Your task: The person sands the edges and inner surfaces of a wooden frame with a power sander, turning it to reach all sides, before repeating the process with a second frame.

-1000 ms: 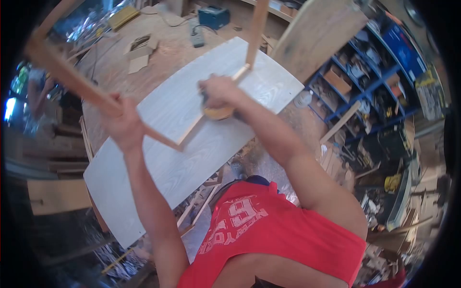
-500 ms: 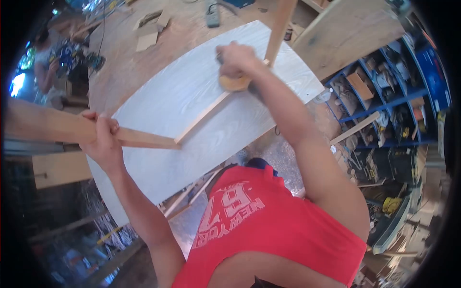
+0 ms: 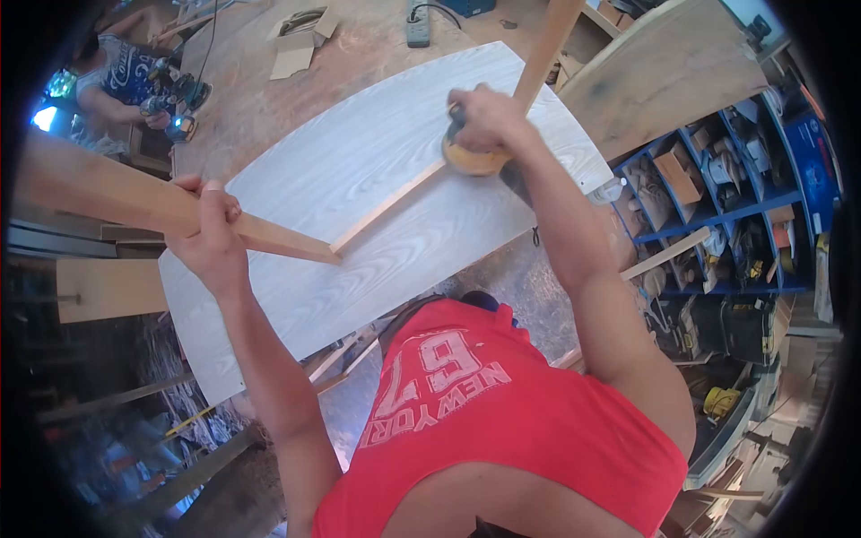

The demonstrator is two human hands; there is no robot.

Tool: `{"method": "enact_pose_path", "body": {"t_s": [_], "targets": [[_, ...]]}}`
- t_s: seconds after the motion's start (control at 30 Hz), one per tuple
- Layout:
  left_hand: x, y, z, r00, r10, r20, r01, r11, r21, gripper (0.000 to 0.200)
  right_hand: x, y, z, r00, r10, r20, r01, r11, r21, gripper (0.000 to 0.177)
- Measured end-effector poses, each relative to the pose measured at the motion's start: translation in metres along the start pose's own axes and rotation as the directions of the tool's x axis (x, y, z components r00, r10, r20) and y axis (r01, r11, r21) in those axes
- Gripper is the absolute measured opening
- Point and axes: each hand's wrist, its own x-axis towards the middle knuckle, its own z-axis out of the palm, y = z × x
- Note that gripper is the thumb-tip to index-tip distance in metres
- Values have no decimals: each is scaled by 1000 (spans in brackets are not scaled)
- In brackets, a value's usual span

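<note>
A pale wood-grained board [image 3: 359, 134] with a curved far edge lies on the workbench. Two wooden legs stand on it, joined by a low wooden rail [image 3: 390, 208]. My left hand [image 3: 213, 229] is wrapped round the left leg [image 3: 117, 193], a little above where it meets the board. My right hand [image 3: 489, 121] grips a round yellow and black power tool [image 3: 473, 160] at the right end of the rail, close to the right leg [image 3: 544, 52]. The underside of the tool is hidden.
A co-worker [image 3: 121, 81] at the far left holds a power tool. An opened cardboard box [image 3: 300, 45] and a power strip [image 3: 418, 25] lie on the bench [image 3: 247, 99]. Blue shelving [image 3: 717, 215] with parts stands right, beside a leaning wooden panel [image 3: 664, 76].
My right hand has shifted right along the rail with the yellow tool. My left hand remains on the left leg. The camera view has shifted slightly, and the co-worker shows more clearly.
</note>
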Motion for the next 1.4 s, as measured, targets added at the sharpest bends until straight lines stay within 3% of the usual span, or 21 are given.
{"method": "enact_pose_path", "body": {"t_s": [0.13, 0.23, 0.3, 0.37, 0.43, 0.47, 0.53, 0.57, 0.63, 0.67, 0.77, 0.83, 0.9, 0.97, 1.03, 1.07, 1.1, 1.17, 1.3, 1.37, 1.4], "targets": [[1, 25, -3, 999, 12, 48, -2, 981, -195, 29, -66, -53, 25, 975, -223, -19, 223, 974, 35, 56], [12, 68, -3, 981, 142, 128, -106, 962, -253, 36, -119, -65, 37, 980, -198, -12, 198, 972, 126, 59], [8, 91, 6, 942, 332, 51, -330, 943, -50, 37, -166, -58, 41, 984, -163, -66, 173, 967, 187, 59], [10, 96, 5, 904, 415, 105, -404, 908, -108, 35, -212, -41, 43, 995, -63, -80, 83, 959, 270, 61], [10, 84, 1, 811, 544, 216, -530, 839, -122, 32, -263, -22, 39, 990, 39, -137, 10, 938, 346, 62], [12, 67, -15, 810, 470, 352, -520, 852, 59, 38, -287, -16, 35, 985, 72, -157, -12, 936, 352, 62], [8, 27, -33, 567, 717, 406, -811, 572, 122, 33, -329, -1, 24, 965, 223, -135, -178, 943, 280, 66], [1, 10, -46, 540, 737, 407, -814, 581, 27, 38, -345, 11, 22, 957, 247, -150, -197, 937, 288, 66], [-33, -14, -61, 731, 523, 439, -505, 847, -167, 35, -378, 36, 23, 912, 403, -76, -349, 859, 374, 63], [-49, -8, -68, 775, 437, 457, -422, 896, -141, 25, -396, 48, 29, 910, 406, -78, -351, 858, 375, 63], [-94, -17, -86, 697, 491, 522, -557, 830, -37, 19, -415, 92, 41, 884, 423, -197, -357, 885, 300, 67], [-127, -36, -103, 698, 478, 533, -588, 807, 46, 19, -425, 118, 49, 805, 569, -167, -471, 785, 402, 69], [-168, -51, -115, 711, 454, 536, -603, 787, 133, 20, -429, 157, 62, 853, 490, -181, -422, 850, 314, 68], [-210, -60, -117, 816, 348, 461, -535, 757, 375, 22, -423, 183, 61, 891, 408, -198, -364, 904, 225, 67], [-256, -87, -116, 886, 277, 373, -435, 777, 455, 24, -419, 202, 60, 845, 524, -103, -468, 820, 329, 66], [-279, -100, -122, 927, 210, 309, -347, 792, 502, 27, -419, 219, 64, 871, 480, -103, -427, 844, 324, 67], [-289, -98, -122, 895, 197, 400, -403, 741, 537, 32, -415, 229, 66, 876, 475, -84, -426, 844, 327, 67], [-318, -96, -115, 899, 191, 393, -404, 707, 581, 38, -414, 243, 63, 868, 493, -55, -456, 837, 303, 67], [-354, -101, -107, 942, 44, 332, -220, 828, 516, 48, -406, 259, 59, 890, 455, -23, -435, 864, 254, 68], [-377, -111, -111, 948, -7, 319, -179, 816, 550, 57, -405, 265, 61, 892, 452, -2, -436, 862, 260, 68], [-380, -117, -108, 944, -254, 208, 123, 861, 494, 59, -404, 269, 65, 890, 455, -31, -431, 861, 269, 68]]}}
